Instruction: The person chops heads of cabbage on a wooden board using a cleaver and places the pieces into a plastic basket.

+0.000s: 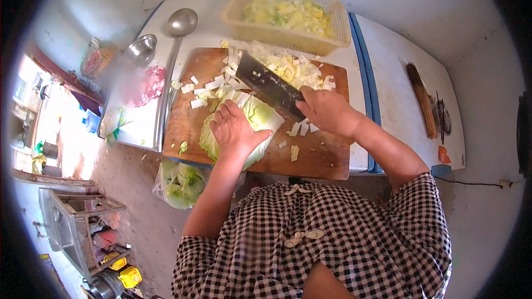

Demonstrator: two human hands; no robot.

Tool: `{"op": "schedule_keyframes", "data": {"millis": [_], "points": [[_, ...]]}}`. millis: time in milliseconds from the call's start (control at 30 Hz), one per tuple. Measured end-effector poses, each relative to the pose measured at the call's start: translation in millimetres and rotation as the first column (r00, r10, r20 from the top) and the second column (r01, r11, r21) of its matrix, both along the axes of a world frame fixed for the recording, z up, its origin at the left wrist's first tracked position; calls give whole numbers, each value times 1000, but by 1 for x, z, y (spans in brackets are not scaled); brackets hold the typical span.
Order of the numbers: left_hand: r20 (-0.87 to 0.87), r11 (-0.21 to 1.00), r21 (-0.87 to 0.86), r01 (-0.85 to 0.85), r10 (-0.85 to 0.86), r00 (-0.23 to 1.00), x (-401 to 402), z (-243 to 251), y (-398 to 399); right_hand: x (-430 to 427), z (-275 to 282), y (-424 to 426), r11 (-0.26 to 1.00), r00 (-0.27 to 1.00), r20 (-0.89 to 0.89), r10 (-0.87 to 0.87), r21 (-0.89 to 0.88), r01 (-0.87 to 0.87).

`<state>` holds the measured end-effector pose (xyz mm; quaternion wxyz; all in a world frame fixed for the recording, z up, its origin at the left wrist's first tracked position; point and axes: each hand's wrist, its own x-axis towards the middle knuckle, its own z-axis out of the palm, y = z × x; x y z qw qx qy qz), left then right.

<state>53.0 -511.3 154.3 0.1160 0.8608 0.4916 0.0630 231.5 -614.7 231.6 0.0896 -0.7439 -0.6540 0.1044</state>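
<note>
My right hand point(326, 110) grips a dark, broad-bladed cleaver point(270, 85), tilted above a wooden cutting board point(320, 158). Bits of food cling to its blade. Under my left hand point(235, 128) lie pale green napa cabbage leaves point(266, 118), pressed to the board with the thumb spread toward the right. Chopped cabbage point(297, 70) is piled behind the blade, and loose white pieces point(212, 87) are scattered to its left. A few more cut bits lie near the board's right front.
Behind the board stands a yellow plastic basket point(286, 37) of cut cabbage. At left are a metal ladle point(183, 23), a steel bowl point(143, 50) and raw meat point(151, 85). A bag of cabbage point(183, 185) sits below the front edge. A bundled-stick brush point(422, 101) lies at right.
</note>
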Motion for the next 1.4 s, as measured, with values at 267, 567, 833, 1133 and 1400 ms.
{"op": "schedule_keyframes", "data": {"millis": [267, 567, 833, 1133, 1400], "points": [[-39, 999, 15, 53, -52, 998, 0, -1, -1, -17, -15, 7, 985, 996, 86, 23, -172, -8], [-11, 994, -108, 30, -31, 999, -2, 13, -4, -29, -63, 40, 982, 999, -36, -18, -191, 11], [-121, 998, -20, 60, -62, 991, -29, 20, -21, -13, -56, 38, 985, 992, -109, -65, -166, 46], [98, 998, 53, 39, -44, 994, -23, -18, -10, 19, -15, 25, 992, 991, -46, -126, -18, 125], [209, 993, 116, 35, -59, 976, -8, -25, 8, -1, 1, -4, 1000, 1000, 9, -14, -19, 14]]}}
